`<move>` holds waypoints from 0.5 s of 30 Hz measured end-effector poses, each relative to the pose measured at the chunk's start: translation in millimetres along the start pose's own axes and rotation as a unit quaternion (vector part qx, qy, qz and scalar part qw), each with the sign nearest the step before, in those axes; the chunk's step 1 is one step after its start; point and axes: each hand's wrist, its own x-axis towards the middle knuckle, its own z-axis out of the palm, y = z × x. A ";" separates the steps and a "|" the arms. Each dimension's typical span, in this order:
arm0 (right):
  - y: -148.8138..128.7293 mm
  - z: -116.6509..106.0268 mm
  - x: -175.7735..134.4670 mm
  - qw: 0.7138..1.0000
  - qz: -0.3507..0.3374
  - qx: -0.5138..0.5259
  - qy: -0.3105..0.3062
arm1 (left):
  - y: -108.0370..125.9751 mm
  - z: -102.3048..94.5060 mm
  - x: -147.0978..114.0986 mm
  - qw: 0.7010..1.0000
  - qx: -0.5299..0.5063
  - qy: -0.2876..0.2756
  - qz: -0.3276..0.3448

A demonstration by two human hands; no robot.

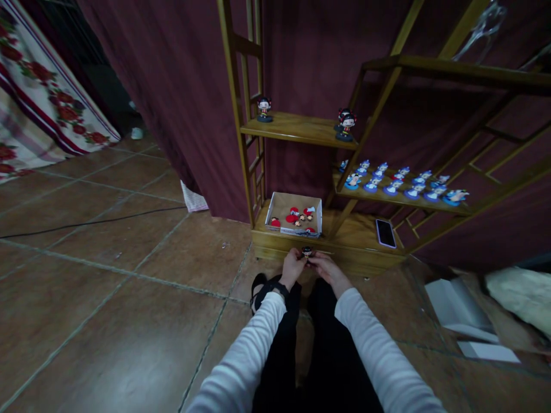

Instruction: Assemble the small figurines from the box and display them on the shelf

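Between my two hands is a small dark-haired figurine [306,252], held in front of the lowest shelf. My left hand [293,267], with a dark band at its wrist, closes its fingers on the figurine's left side. From the other side, my right hand [326,267] pinches it too. Just beyond them an open cardboard box [274,203] rests on the shelf, with several red pieces and small dark-haired figurine parts inside. The lower part of the held figurine is hidden by my fingers.
A wooden shelf unit [301,127] stands ahead, with black-haired figurines [264,109] above and several blue-and-white figurines [393,186] at right. A phone [385,233] lies on the lowest shelf. White packaging [458,307] lies on the floor at right; a cable [107,220] crosses it at left.
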 end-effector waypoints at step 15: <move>-8.2 -6.5 -7.7 0.999 -0.025 0.008 0.021 | 11.3 10.8 -36.9 0.923 0.346 0.000 0.170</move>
